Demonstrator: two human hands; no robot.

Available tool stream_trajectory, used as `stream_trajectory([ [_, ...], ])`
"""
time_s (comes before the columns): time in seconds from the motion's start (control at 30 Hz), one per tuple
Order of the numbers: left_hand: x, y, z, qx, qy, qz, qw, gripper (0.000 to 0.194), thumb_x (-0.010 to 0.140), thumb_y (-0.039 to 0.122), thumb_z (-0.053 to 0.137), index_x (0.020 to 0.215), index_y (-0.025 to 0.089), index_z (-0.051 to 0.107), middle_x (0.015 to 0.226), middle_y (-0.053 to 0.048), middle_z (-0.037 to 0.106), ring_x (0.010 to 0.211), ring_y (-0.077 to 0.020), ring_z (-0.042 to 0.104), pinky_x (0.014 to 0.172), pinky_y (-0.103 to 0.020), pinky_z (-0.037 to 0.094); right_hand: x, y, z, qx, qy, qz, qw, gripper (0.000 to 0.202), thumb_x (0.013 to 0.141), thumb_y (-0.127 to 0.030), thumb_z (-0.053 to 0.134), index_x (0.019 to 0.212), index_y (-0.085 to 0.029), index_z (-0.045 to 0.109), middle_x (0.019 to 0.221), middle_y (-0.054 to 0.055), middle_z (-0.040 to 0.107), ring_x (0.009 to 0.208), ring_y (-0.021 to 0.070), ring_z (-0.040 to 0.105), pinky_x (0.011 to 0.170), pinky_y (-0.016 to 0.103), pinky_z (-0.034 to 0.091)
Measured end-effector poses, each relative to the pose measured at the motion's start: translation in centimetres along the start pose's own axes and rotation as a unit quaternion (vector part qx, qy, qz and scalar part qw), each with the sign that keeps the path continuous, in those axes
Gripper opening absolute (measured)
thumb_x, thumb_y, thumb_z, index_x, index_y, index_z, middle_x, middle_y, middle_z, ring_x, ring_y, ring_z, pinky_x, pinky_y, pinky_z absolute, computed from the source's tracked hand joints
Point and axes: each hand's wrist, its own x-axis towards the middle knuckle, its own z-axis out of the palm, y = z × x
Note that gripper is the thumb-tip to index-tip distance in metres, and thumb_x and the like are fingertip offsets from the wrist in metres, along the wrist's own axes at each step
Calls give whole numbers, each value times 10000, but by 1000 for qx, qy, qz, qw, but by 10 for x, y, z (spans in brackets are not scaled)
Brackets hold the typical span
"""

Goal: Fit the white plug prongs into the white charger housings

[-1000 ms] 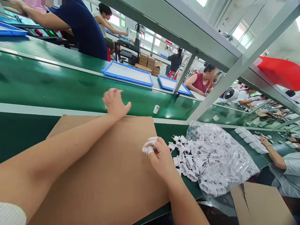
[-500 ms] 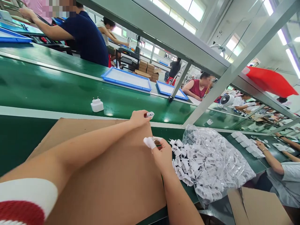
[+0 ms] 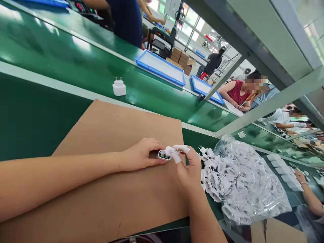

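My left hand [image 3: 145,153] is closed around a white charger housing [image 3: 161,156] above the cardboard sheet [image 3: 121,131]. The housing's open end faces me, and a circuit board with small parts shows inside. My right hand [image 3: 190,165] wears white finger cots on its thumb and finger. Those fingertips are pinched together at the right edge of the housing. Something small and white appears between them, but its kind is hard to make out against the cots. Right of my right hand, a heap of white plug shells [image 3: 215,175] spills from a clear plastic bag [image 3: 255,179].
A white plug charger [image 3: 118,87] stands on the green conveyor belt [image 3: 86,74], pins up. Blue-rimmed trays [image 3: 160,68] line its far side. A metal post [image 3: 265,101] slants across the right. At far right, a co-worker's hand [image 3: 300,177] touches a row of white housings [image 3: 283,172].
My left hand has come back from the belt's edge with the housing and now meets my right hand over the cardboard. The camera view has tilted and shifted.
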Motion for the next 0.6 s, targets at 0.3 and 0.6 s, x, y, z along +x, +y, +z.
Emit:
stream_trajectory([
  [0.3, 2, -12, 6, -25, 12, 22, 999, 266, 878, 470, 668, 931, 222, 750, 950, -39, 733, 910, -205, 632, 875, -332, 433, 2, 3, 7, -182, -54, -150, 970, 306, 846, -51, 549, 1075, -216, 669, 951, 47, 707, 872, 219, 553, 786, 350, 472],
  [0.6, 3, -11, 5, -53, 8, 7, 999, 247, 837, 455, 705, 887, 218, 751, 911, -31, 735, 879, -199, 635, 847, -321, 439, 6, -3, 5, -274, -67, -194, 940, 350, 713, -3, 528, 961, -198, 681, 858, 57, 695, 808, 237, 521, 759, 371, 409],
])
